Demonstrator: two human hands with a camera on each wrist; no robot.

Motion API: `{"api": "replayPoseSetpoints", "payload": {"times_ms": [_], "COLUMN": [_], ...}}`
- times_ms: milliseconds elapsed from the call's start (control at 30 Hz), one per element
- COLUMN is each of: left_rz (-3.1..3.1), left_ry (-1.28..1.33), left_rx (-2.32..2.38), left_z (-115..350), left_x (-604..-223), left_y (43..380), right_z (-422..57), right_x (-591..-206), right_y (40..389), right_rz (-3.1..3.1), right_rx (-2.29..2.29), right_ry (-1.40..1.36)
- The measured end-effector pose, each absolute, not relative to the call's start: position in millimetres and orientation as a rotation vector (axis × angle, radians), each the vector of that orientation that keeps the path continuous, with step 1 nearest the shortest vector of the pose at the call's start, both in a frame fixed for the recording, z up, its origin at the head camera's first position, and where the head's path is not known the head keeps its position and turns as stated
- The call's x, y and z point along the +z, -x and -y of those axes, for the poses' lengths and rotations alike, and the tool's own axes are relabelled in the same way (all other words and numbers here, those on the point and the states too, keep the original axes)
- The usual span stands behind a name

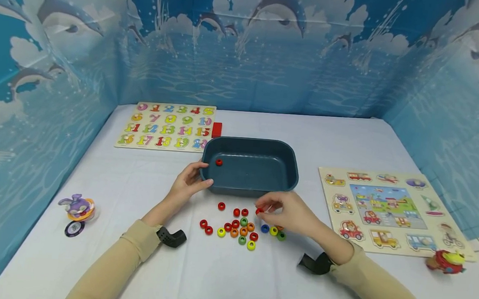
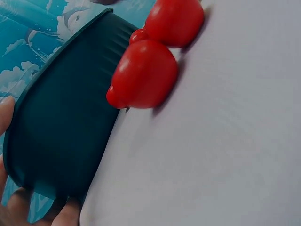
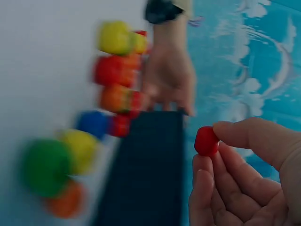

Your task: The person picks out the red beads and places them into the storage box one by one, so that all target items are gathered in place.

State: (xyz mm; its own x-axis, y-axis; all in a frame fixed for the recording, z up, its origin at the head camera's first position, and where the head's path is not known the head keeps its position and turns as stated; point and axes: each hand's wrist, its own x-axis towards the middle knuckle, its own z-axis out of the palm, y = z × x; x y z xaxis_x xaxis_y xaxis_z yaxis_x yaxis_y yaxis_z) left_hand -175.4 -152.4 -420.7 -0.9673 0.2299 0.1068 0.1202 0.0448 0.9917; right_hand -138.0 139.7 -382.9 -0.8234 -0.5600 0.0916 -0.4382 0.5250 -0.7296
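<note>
A dark blue-green rectangular tub (image 1: 248, 168) stands mid-table with one red bead (image 1: 219, 162) inside. My left hand (image 1: 188, 180) holds the tub's left end, thumb by the front corner; the left wrist view shows its fingertips (image 2: 67, 214) against the wall. Just in front of the tub's right part, my right hand (image 1: 287, 211) pinches a red bead (image 3: 206, 141) between thumb and fingers. On the white cloth below lie many loose beads, among them a blue bead (image 1: 265, 228), a green bead (image 1: 281, 236) and a yellow bead (image 1: 251, 245).
Behind the tub at left lies a number puzzle board (image 1: 168, 127) with a red block (image 1: 217, 130) at its edge. To the right is a vehicle puzzle board (image 1: 393, 213), a small red-and-yellow toy (image 1: 446, 261) at its corner. A purple rabbit toy (image 1: 78, 207) and a round chip (image 1: 74, 229) are at left.
</note>
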Motion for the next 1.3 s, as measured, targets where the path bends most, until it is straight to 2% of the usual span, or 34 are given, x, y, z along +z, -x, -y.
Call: {"api": "replayPoseSetpoints", "payload": {"times_ms": [267,467,600,833,1300], "left_rz": [-2.22,-2.225,-2.215,-2.207,-2.19], "left_ry": [-0.37,-0.356,-0.353,-0.369,-0.418], "left_rx": [2.082,2.078,2.084,2.098,2.134], "left_z": [154,156,159,158,159], "left_x": [-420,-426,-438,-446,-446], "left_y": [175,178,185,188,188], "right_z": [-127,-105,-87,-65,-43], "right_x": [-316,-296,-305,-344,-387], "right_y": [167,212,248,299,321], "right_rz": [-2.625,-2.628,-2.582,-2.413,-2.322], "right_rx": [-1.382,-1.397,-1.375,-1.31,-0.96], "right_ry": [0.988,1.128,1.071,0.99,0.877]}}
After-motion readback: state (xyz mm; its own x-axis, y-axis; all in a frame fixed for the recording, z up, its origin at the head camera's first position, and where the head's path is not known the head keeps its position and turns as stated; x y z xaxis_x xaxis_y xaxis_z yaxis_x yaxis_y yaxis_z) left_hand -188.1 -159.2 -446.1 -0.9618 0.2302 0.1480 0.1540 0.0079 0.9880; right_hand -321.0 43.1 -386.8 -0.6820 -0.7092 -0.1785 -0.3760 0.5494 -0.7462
